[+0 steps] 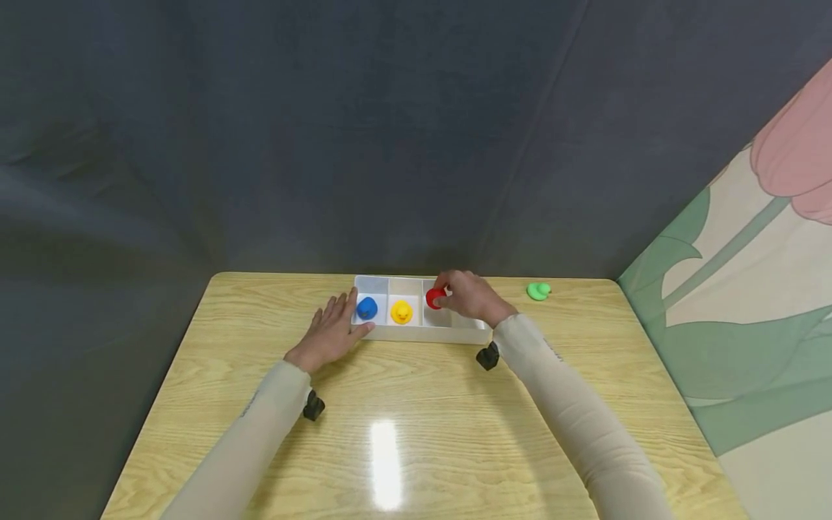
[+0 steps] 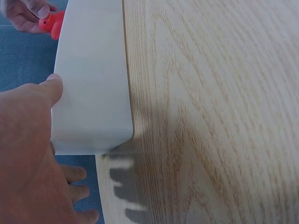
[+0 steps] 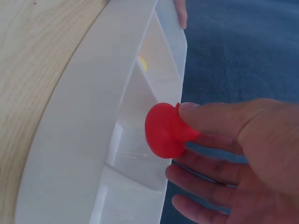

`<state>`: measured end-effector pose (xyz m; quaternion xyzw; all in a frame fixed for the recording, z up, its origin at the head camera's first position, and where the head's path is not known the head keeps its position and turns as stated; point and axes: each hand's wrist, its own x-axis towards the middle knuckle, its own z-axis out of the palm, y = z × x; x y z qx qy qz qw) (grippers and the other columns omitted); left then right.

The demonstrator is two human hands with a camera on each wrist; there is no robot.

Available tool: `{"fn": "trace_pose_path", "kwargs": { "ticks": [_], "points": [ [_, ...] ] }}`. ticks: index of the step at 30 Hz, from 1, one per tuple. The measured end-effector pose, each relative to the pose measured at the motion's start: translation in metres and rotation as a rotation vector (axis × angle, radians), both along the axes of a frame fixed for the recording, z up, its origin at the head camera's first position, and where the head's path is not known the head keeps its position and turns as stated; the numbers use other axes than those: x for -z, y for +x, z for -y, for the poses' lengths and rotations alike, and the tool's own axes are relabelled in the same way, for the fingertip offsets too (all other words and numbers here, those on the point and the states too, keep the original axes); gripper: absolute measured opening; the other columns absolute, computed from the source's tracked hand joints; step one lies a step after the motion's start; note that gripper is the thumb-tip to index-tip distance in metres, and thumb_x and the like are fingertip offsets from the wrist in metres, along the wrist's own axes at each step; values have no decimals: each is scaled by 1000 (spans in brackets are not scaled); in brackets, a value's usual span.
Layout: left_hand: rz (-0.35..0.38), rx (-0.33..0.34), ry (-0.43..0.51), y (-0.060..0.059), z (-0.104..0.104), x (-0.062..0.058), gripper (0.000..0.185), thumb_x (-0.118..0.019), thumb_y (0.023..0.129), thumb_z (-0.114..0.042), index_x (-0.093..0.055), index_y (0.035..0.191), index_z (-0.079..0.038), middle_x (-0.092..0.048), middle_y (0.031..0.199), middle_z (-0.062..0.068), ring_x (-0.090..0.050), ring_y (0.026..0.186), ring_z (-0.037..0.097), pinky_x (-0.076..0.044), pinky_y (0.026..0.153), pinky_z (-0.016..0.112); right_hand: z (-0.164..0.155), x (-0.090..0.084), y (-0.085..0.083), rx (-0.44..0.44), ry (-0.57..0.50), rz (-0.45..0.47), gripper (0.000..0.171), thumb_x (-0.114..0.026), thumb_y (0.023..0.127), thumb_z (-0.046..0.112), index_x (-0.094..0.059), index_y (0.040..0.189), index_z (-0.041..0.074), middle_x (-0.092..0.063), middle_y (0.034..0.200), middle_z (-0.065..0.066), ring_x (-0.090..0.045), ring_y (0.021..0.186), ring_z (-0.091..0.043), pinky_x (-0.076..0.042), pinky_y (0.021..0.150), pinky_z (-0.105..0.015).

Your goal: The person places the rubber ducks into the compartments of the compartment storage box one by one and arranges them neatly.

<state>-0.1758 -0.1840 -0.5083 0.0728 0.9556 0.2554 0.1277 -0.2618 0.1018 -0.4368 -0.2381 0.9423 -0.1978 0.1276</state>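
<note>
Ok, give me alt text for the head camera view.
A right hand holds a red duck over a white divided tray containing blue and yellow ducks; the left hand steadies the tray's end, and a green duck sits apart.

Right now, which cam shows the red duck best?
Right wrist: the red duck fills the middle of the frame, pinched by the right hand over the tray. Head view shows it small and half covered; left wrist catches only a corner glimpse.

Glossy wood-grain table [image 1: 416,433] — translucent plastic tray [image 1: 422,334] — rubbery red duck [image 1: 434,297].
</note>
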Motion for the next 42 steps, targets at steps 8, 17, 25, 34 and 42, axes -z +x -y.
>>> {"fn": "trace_pose_path", "kwargs": {
  "ticks": [8,17,25,34,42],
  "points": [
    [3,-4,2,0,0,-1,87,-36,101,-62,8,160,-16,-2,168,19,-1,156,41,-4,124,63,5,0,1,-26,36,11,22,-77,87,19,-75,107,10,-73,104,-3,-60,84,-20,-53,77,-30],
    [-7,-3,-18,-2,-1,-2,87,-36,101,-61,8,160,-16,-4,167,20,-3,156,42,-5,124,63,8,3,1,-26,74,-19,20,-77,87,20,-75,104,10,-74,99,-4,-60,81,-21,-52,76,-30],
    [0,2,-23,-1,0,0,88,-36,100,-62,8,160,-15,-4,167,21,-2,155,43,-6,124,64,10,7,-1,-38,85,-26,24,-77,86,21,-74,106,8,-74,98,-5,-60,81,-21,-54,76,-29],
    [5,3,-16,-2,1,1,87,-35,100,-63,10,160,-17,-4,167,20,-2,155,43,-5,124,64,9,8,0,-28,90,-74,31,-74,89,17,-71,118,7,-72,120,-9,-65,107,-28,-51,100,-46],
    [17,8,-10,-1,1,0,88,-33,100,-65,12,159,-18,-3,168,19,-1,156,41,-5,125,62,6,14,0,-46,171,-192,26,-73,88,15,-73,113,10,-73,115,-8,-64,102,-27,-46,96,-49]
  ]
}}
